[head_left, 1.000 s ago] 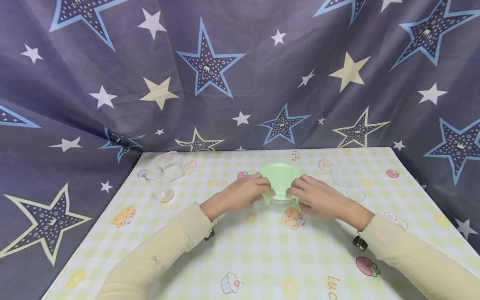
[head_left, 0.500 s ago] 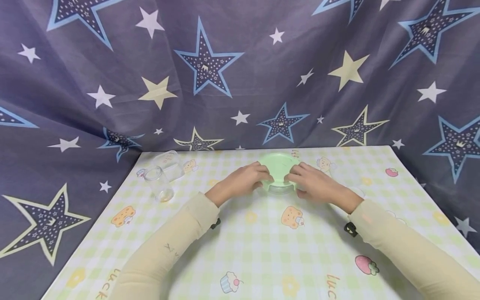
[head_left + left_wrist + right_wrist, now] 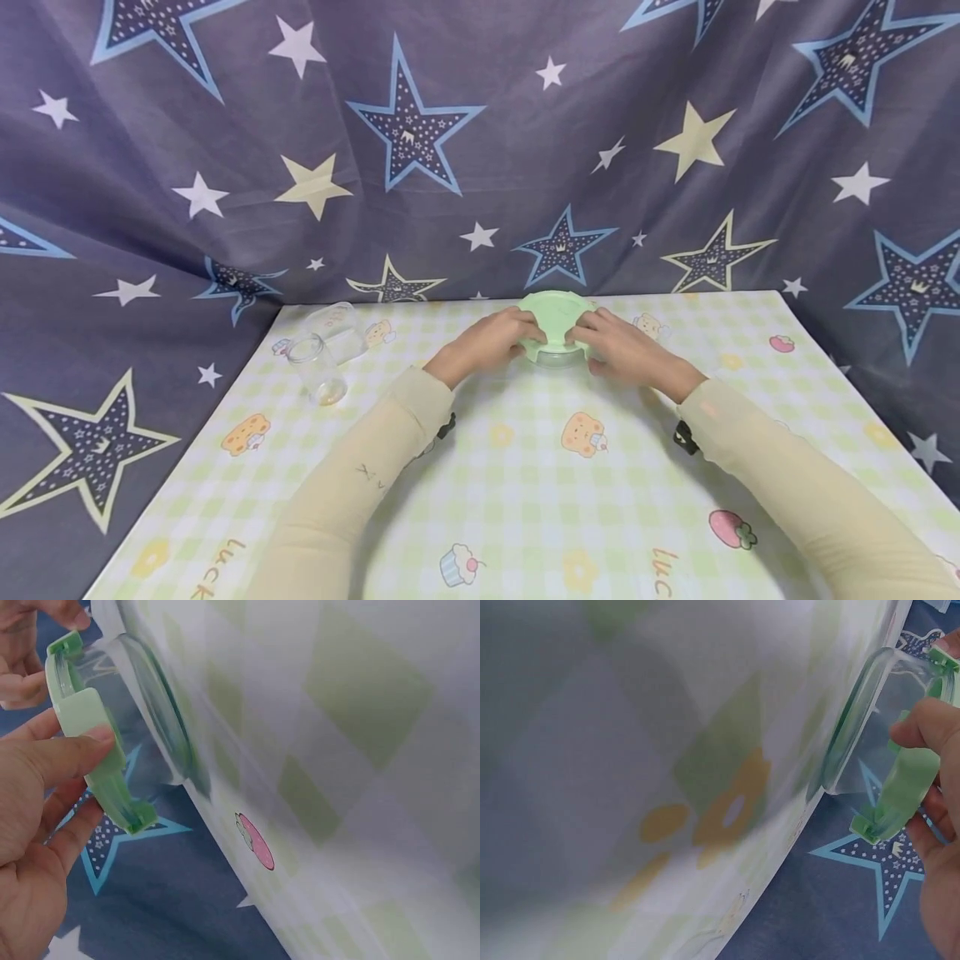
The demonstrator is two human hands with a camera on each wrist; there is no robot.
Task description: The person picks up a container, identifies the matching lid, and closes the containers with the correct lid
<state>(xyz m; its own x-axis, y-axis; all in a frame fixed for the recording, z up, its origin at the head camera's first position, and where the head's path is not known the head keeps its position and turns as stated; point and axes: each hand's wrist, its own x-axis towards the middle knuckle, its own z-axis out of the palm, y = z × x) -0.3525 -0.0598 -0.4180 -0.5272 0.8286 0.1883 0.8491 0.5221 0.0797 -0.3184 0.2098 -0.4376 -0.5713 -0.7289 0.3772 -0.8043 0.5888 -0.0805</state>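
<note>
A round glass food container (image 3: 558, 360) with a light green clip lid (image 3: 555, 315) stands near the table's back edge. On its left side my left hand (image 3: 491, 340) grips the lid, and my right hand (image 3: 626, 346) grips it opposite. The left wrist view shows that thumb on a green side clip (image 3: 82, 712), with fingers beneath the lid's edge. Seen from the right wrist, the other thumb presses the lid's edge near the glass wall (image 3: 889, 712). Some clips hang down past the lid's edge, angled away from the glass.
At the back left stands a clear, open-topped jar (image 3: 317, 371). Just behind it is a clear container (image 3: 341, 333) lying on its side. A checked cloth covers the table (image 3: 495, 500), and a starry curtain (image 3: 450, 233) rises right behind the back edge.
Both hands have moved the lidded container away from me, toward the table's back edge, keeping their grip on the lid. The clear jar and container at the left have stayed put.
</note>
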